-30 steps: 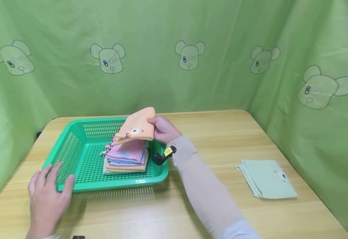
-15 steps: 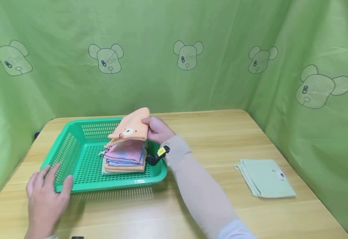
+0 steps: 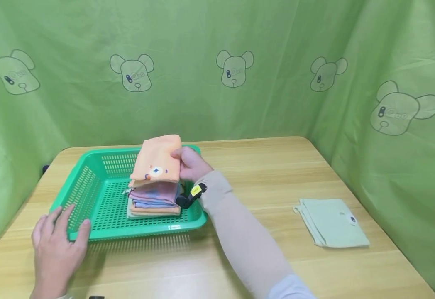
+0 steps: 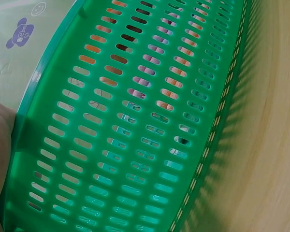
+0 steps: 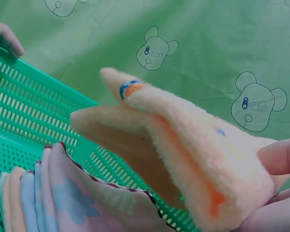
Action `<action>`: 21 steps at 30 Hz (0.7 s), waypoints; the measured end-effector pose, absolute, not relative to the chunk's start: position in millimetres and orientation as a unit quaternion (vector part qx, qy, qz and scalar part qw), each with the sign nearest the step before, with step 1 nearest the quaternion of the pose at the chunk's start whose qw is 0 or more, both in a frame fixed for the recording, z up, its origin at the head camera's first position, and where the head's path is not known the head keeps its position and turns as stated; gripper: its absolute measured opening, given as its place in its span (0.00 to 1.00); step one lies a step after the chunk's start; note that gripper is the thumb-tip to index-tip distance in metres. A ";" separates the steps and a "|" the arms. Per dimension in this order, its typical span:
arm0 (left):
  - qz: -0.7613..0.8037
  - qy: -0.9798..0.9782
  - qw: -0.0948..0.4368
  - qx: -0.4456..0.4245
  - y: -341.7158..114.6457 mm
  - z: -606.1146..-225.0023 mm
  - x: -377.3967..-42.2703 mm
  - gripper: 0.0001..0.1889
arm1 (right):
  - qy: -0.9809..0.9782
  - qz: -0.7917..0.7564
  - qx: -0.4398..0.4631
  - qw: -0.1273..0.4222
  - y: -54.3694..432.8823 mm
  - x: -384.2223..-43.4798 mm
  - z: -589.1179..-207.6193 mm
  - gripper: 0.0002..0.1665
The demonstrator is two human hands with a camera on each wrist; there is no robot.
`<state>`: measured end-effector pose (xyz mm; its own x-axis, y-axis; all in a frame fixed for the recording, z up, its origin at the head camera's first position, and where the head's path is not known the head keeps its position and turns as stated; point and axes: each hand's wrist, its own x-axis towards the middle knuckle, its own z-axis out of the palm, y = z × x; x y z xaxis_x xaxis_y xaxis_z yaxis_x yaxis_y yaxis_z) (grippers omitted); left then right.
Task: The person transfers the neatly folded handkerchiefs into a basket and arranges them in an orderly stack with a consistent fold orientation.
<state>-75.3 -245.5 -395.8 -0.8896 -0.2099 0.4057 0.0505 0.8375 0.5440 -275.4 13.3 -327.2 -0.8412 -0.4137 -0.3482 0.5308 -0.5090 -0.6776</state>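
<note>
My right hand pinches the right edge of a folded orange towel with a small embroidered face. The towel hangs tilted above a stack of folded towels inside the green plastic basket. In the right wrist view the held towel shows its folded layers, parted at the far end, and the pink towel tops the stack below it. My left hand rests at the basket's front left corner, fingers over the rim. From the left wrist, the basket's slotted wall fills most of the view.
A folded pale green towel lies on the wooden table at the right. Green curtains with bear-head prints enclose the back and sides. A black wrist camera on the right sleeve overlaps the basket's right side.
My right hand has moved left with the orange towel, bringing it over the stack, and the towel's face now turns more toward the head camera. The left hand stays at the basket corner.
</note>
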 end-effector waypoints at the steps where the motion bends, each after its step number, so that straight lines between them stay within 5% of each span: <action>1: -0.282 -0.930 0.231 0.043 -245.7 -395.9 -75.3 0.30 | 0.413 -0.866 0.071 0.273 12.0 -275.5 -327.2 0.32; 21: -0.285 -0.927 0.241 0.039 -246.2 -395.7 -76.8 0.29 | 0.494 -0.805 0.099 0.312 -5.4 -271.6 -338.3 0.28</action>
<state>-76.8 -246.2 -395.7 -0.8811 -0.2098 0.4239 0.0642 0.8349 0.5467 -271.6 -5.4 -338.3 -0.7854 -0.4052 -0.4679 0.6007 -0.3168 -0.7340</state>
